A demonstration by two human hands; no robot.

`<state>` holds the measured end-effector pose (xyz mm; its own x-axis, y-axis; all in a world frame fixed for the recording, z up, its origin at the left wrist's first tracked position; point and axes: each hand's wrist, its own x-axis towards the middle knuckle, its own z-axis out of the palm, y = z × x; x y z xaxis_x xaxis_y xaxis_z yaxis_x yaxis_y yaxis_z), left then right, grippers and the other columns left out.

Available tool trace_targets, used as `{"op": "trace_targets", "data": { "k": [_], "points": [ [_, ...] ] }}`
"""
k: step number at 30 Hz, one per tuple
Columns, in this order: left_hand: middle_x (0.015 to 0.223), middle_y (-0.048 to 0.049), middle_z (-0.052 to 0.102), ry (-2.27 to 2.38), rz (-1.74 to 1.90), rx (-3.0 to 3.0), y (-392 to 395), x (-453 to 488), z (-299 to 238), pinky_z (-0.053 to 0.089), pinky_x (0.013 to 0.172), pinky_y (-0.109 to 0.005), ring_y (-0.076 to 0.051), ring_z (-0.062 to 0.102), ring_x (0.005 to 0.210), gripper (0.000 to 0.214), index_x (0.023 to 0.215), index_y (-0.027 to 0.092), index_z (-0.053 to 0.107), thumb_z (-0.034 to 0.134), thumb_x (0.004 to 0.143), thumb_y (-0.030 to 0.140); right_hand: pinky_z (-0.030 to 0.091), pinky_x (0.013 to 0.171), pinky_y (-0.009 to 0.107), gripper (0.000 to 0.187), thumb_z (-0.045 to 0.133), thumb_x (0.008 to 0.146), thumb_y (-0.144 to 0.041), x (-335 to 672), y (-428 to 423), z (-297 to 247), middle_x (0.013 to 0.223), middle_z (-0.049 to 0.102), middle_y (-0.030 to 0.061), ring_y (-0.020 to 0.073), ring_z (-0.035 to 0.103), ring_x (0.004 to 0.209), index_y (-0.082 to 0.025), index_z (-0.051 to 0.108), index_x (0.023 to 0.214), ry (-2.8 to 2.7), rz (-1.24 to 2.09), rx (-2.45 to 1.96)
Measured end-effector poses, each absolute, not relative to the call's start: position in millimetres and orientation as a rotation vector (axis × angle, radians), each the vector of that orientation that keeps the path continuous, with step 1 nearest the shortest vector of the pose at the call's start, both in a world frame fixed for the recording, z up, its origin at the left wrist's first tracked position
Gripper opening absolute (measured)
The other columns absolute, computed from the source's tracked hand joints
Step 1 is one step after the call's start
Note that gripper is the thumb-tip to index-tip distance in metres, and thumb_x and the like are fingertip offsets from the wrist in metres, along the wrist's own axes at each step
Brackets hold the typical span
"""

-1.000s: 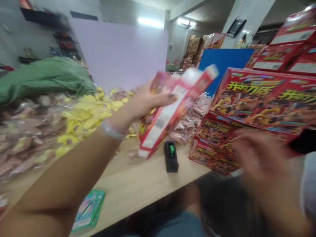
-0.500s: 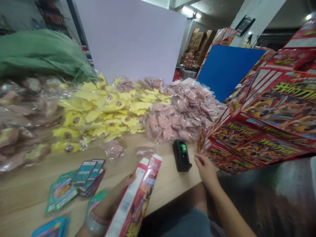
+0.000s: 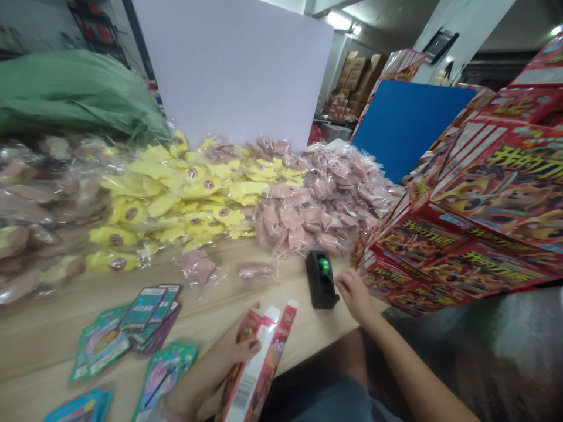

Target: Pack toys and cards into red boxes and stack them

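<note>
Left hand grips flattened red carton, near; right hand loosely curled, holding nothing, just beside black gadget; card packs left.

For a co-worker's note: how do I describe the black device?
On the wooden table, find the stacked red boxes at the right. Just left of them, below the pink wrapped packets, stands a small black device with a green centre, beside the person's right hand.

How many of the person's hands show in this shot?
2: the left hand holding a red folded carton, and the right hand beside a black device with a green switch.
</note>
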<state>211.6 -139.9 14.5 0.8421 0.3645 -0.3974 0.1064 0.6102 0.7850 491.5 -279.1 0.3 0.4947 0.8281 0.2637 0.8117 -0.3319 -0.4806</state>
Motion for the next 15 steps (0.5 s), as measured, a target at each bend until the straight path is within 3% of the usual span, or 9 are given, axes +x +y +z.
{"op": "trace_targets", "data": {
  "k": [4,9,12,15],
  "points": [
    [0.090,-0.0071,0.066,0.847,0.325,1.151,-151,224,8,0.048,0.071,-0.030,-0.021,0.063,0.078,0.066,0.109,0.015,0.044,0.075,0.056,0.040,0.043,0.073,0.032,0.020,0.035,0.088,-0.022,473,-295,-1,0.085,0.050,0.0070,0.0193,0.051,0.080,-0.019,0.053,0.078,-1.381,-0.036,-2.196],
    [0.080,-0.0049,0.065,1.023,0.406,1.450,-159,236,12,0.049,0.068,-0.032,-0.022,0.063,0.072,0.050,0.097,0.016,0.045,0.071,0.060,0.037,0.043,0.078,0.037,0.021,0.040,0.082,-0.013,456,-316,-31,0.093,0.058,0.0085,0.0227,0.052,0.088,-0.021,0.060,0.082,-1.440,-0.061,-2.218],
    [0.085,-0.0062,0.065,1.057,0.462,1.457,-166,235,17,0.049,0.071,-0.034,-0.024,0.063,0.076,0.055,0.103,0.016,0.044,0.071,0.060,0.037,0.042,0.083,0.044,0.020,0.044,0.080,-0.014,433,-328,-42,0.096,0.061,0.0113,0.0267,0.053,0.092,-0.020,0.063,0.081,-1.442,-0.051,-2.225],
    [0.103,-0.0098,0.061,1.083,0.526,1.506,-184,230,22,0.046,0.083,-0.039,-0.028,0.060,0.092,0.072,0.116,0.018,0.038,0.074,0.056,0.033,0.040,0.088,0.048,0.030,0.050,0.081,-0.033,385,-326,-33,0.109,0.060,0.0131,0.0295,0.052,0.101,-0.021,0.058,0.107,-1.118,0.226,-2.115]
  ]
}}
